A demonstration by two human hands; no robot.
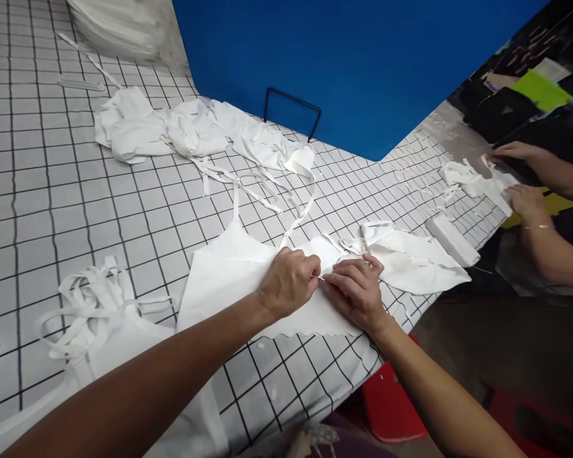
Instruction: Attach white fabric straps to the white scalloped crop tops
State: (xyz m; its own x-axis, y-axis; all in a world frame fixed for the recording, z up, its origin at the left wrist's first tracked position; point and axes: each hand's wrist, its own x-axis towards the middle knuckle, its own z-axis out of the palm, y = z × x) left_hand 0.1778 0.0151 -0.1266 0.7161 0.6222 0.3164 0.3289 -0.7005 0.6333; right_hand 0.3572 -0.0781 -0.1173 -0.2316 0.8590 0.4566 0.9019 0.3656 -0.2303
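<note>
Both my hands pinch one white cloth piece at the table's near edge.

From the left: a tangle of white straps [93, 299] lies on the gridded table [38, 191]. My left hand [289, 280] is curled tight on the white cloth piece [229, 273], my right hand [356, 289] touching it, fingertips nipping the same fabric. Farther right, a co-worker's hands [525, 200] rest on more cloth.

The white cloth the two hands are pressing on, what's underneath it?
Under the white cloth lies the checked table, showing all around its edges. The left hand and right hand rest on top. Whatever lies beneath the middle of the cloth is covered.
</note>
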